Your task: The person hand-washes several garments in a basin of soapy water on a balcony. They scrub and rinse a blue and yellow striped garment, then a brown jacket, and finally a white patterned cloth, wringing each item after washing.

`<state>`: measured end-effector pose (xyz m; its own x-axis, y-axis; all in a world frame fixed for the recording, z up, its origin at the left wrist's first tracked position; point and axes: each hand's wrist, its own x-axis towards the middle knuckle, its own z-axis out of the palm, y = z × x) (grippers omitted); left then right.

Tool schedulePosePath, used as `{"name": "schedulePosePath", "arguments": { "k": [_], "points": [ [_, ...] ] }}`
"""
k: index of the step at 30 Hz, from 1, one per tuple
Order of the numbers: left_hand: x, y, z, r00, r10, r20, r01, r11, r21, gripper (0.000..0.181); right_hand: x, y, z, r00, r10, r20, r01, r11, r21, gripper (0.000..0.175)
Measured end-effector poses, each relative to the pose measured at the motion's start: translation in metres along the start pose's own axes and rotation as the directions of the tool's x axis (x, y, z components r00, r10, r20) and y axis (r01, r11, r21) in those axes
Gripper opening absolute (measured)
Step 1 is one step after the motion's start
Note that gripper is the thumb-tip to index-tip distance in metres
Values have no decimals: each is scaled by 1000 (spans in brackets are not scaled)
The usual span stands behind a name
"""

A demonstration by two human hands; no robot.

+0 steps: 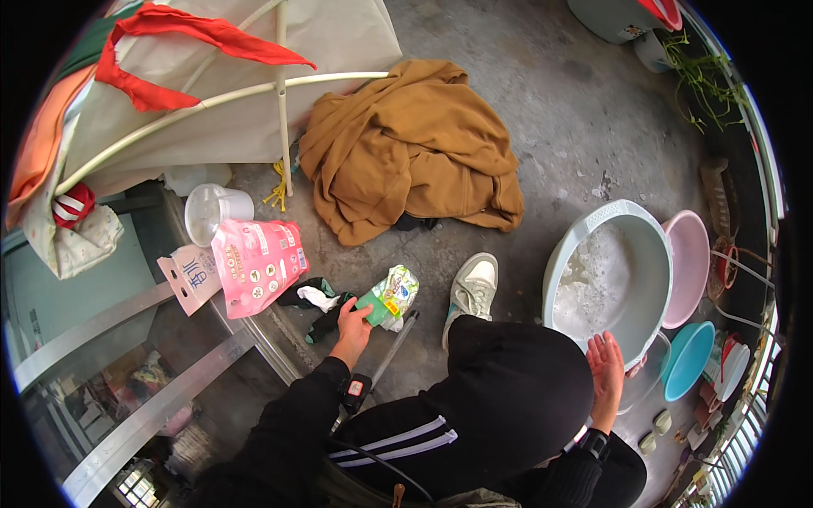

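My left hand [353, 334] pinches the near end of a green and white soft plastic package [392, 297], low over the concrete floor. The package bears writing and a yellow label; what it contains is hidden. My right hand [605, 369] is bare, its fingers extended, beside the near rim of a large pale grey-blue plastic basin [660, 289]. Sudsy, cloudy water [594, 279] lies inside that basin. Dark socks [321, 317] with a white cloth among them rest on the floor left of the package.
A brown garment [413, 152] lies crumpled ahead, against a white-framed cover [241, 133]. Left are a pink pouch [257, 267], a cardboard box [190, 279] and a plastic tub [219, 209]. Pink [689, 267] and turquoise [689, 362] basins stand right. A clear rod [395, 346] lies near my shoe [475, 286].
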<state>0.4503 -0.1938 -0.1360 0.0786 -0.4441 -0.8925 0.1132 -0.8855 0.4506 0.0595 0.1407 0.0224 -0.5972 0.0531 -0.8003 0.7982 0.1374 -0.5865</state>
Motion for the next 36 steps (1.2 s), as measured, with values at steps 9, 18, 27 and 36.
{"name": "schedulePosePath", "arguments": {
  "k": [9, 18, 27, 36],
  "points": [
    [5, 0, 49, 999, -48, -18, 31, 304, 952, 54, 2, 3, 2, 999, 45, -10, -45, 999, 12, 36],
    [8, 152, 234, 495, 718, 489, -540, -186, 820, 127, 2, -3, 8, 1000, 5, 28, -6, 999, 32, 40],
    [-42, 276, 216, 835, 392, 385, -540, 455, 708, 14, 2, -14, 13, 997, -57, 49, 48, 985, 165, 36],
    [-306, 398, 315, 301, 473, 828, -903, 421, 88, 21, -24, -42, 44, 955, -239, 176, 199, 956, 215, 35]
  ]
}}
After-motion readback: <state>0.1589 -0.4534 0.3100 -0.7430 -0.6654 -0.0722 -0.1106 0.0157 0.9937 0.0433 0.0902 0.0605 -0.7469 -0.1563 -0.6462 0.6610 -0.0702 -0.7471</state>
